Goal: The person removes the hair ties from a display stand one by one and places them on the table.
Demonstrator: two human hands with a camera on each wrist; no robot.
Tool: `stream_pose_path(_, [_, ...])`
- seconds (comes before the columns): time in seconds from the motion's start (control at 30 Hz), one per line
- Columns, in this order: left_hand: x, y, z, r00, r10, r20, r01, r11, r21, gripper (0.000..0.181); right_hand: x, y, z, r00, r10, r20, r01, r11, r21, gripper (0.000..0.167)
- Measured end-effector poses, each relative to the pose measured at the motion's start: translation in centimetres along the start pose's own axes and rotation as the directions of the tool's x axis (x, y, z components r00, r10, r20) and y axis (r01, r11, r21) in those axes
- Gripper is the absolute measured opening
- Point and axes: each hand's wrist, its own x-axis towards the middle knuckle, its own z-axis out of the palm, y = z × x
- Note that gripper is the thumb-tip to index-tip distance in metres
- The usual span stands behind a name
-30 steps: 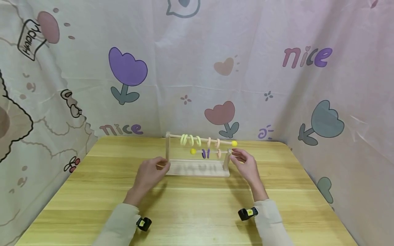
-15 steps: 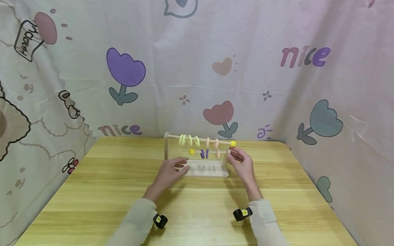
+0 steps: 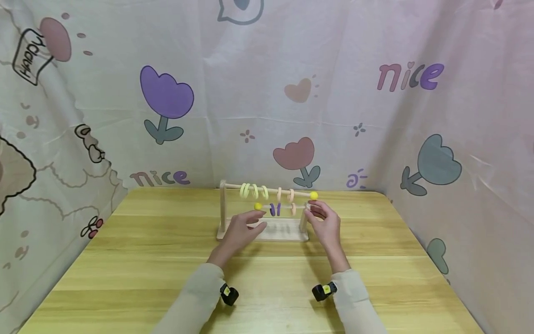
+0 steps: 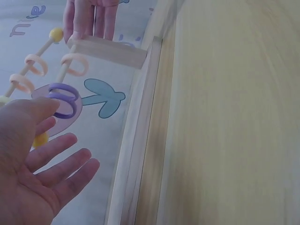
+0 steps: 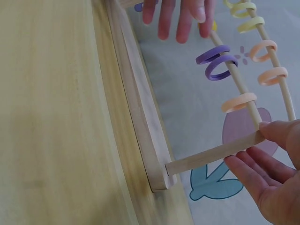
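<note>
A wooden rack with a pale base (image 3: 283, 230) stands on the table, with two horizontal rods. The upper rod, from the tall left post (image 3: 223, 206), carries several yellow-green and two peach rings, ending in a yellow ball (image 3: 314, 195). On the lower rod hang two purple rings (image 5: 218, 66) and a peach ring (image 5: 239, 102). My right hand (image 3: 327, 225) pinches the top of the short right post (image 5: 211, 152). My left hand (image 3: 242, 231), fingers spread, is in front of the rack near the lower rod's yellow ball (image 3: 258, 206); I cannot tell whether it touches anything.
The rack stands toward the back of the wooden table (image 3: 267, 283). Behind and beside the table hangs a patterned cloth (image 3: 250, 69). Black wrist cameras sit on both sleeves.
My left hand has moved right from the left post toward the lower rod's ball. My right hand has stayed at the short post. The view has shifted slightly.
</note>
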Motion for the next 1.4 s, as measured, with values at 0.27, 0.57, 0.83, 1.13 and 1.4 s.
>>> stream_pose_path(0.27, [0.8, -0.1, 1.2, 0.999, -0.001, 0.038, 0.001, 1.0, -0.014, 0.035, 0.1, -0.1, 0.0, 1.0, -0.02, 0.005, 0.02, 1.0, -0.004, 0.027])
stream_pose_path(0.57, [1.2, 0.0, 2.0, 0.996, -0.035, 0.084, 0.038, 0.998, -0.046, 0.036, 0.1, 0.2, 0.3, 0.999, -0.038, -0.007, 0.038, 0.999, -0.034, 0.028])
stream_pose_path(0.83, [1.5, -0.1, 2.3, 0.999, -0.012, 0.041, 0.013, 1.0, -0.029, 0.02, 0.2, 0.5, 0.2, 0.999, -0.047, -0.007, 0.047, 0.999, -0.02, 0.029])
stream_pose_path(1.13, [1.8, -0.5, 2.3, 0.998, -0.026, -0.052, 0.023, 0.998, -0.054, 0.016, -1.3, -3.6, -0.4, 0.998, -0.055, 0.011, 0.055, 0.998, -0.038, 0.028])
stream_pose_path(1.4, [1.6, -0.4, 1.9, 0.997, -0.025, -0.079, 0.02, 0.998, -0.06, 0.017, -1.3, -3.6, -0.5, 0.998, -0.064, 0.022, 0.065, 0.998, -0.027, 0.029])
